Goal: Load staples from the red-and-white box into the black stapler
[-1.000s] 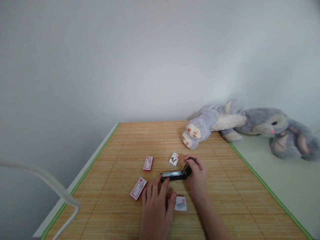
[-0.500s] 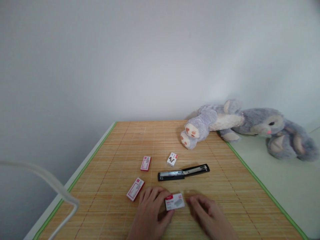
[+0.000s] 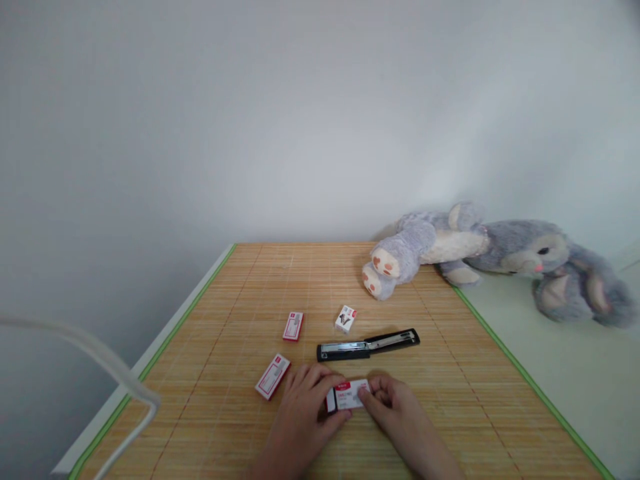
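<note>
My left hand (image 3: pixel 300 417) and my right hand (image 3: pixel 395 410) both grip a small white and red staple box (image 3: pixel 349 395) low over the bamboo mat (image 3: pixel 450 400). The left fingers curl round its left end, the right fingers pinch its right end. Just beyond the box lies a black stapler (image 3: pixel 367 345), swung open flat with its metal channel showing. Three more small red and white boxes lie on the mat: one at the left (image 3: pixel 273 377), one further back (image 3: pixel 293 326), and one standing near the stapler (image 3: pixel 346 318).
A grey plush rabbit (image 3: pixel 495 253) lies on its side at the back right, its feet reaching onto the mat. A pale green surface (image 3: pixel 565 373) runs along the mat's right edge. A white curved bar (image 3: pixel 100 363) crosses the lower left. A plain wall stands behind.
Both hands left the stapler, which now lies open on the mat. The left hand picked up the near staple box, and the right hand has come in to grip its other end.
</note>
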The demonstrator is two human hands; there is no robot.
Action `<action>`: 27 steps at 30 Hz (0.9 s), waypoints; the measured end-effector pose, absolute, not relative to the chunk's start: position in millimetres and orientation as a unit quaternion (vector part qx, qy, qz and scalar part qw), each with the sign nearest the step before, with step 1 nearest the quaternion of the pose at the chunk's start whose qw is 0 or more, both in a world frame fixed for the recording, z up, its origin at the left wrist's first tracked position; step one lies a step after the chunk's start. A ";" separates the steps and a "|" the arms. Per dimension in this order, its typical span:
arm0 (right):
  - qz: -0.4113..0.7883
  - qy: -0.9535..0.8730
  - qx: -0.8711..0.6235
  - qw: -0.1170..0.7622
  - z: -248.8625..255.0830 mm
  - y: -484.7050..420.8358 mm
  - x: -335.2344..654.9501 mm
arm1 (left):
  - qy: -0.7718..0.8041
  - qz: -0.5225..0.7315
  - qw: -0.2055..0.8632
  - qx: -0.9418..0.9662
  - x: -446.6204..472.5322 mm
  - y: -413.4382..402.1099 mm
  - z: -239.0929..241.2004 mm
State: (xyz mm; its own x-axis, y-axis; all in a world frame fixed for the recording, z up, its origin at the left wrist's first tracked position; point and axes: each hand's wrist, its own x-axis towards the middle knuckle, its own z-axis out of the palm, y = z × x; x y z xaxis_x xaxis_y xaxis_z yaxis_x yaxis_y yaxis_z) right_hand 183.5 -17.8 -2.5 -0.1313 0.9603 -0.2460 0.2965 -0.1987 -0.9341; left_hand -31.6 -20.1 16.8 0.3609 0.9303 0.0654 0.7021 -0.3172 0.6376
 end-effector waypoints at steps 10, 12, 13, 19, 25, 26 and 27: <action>0.524 -0.545 -0.593 0.276 -1.4 -15.2 195.1 | 0.494 0.245 0.308 0.775 -51.8 -18.9 9.4; 0.525 -0.546 -0.590 0.279 -5.4 -16.0 198.8 | 0.491 0.249 0.311 0.774 -53.6 -19.4 10.8; 0.519 -0.550 -0.592 0.279 -6.4 -16.5 201.0 | 0.491 0.250 0.313 0.773 -54.0 -19.9 11.7; 0.423 -0.578 -0.630 0.300 16.9 -9.7 201.0 | 0.561 0.314 0.258 0.721 -48.0 -23.2 11.0; 0.470 -0.595 -0.570 0.316 35.7 19.2 154.0 | 0.570 0.325 0.234 0.718 -36.6 -20.4 1.7; 0.499 -0.580 -0.558 0.323 33.8 23.1 146.0 | 0.571 0.324 0.232 0.717 -36.1 -19.6 0.0; 0.520 -0.563 -0.550 0.332 31.0 26.2 139.2 | 0.574 0.325 0.229 0.716 -36.1 -18.9 -1.7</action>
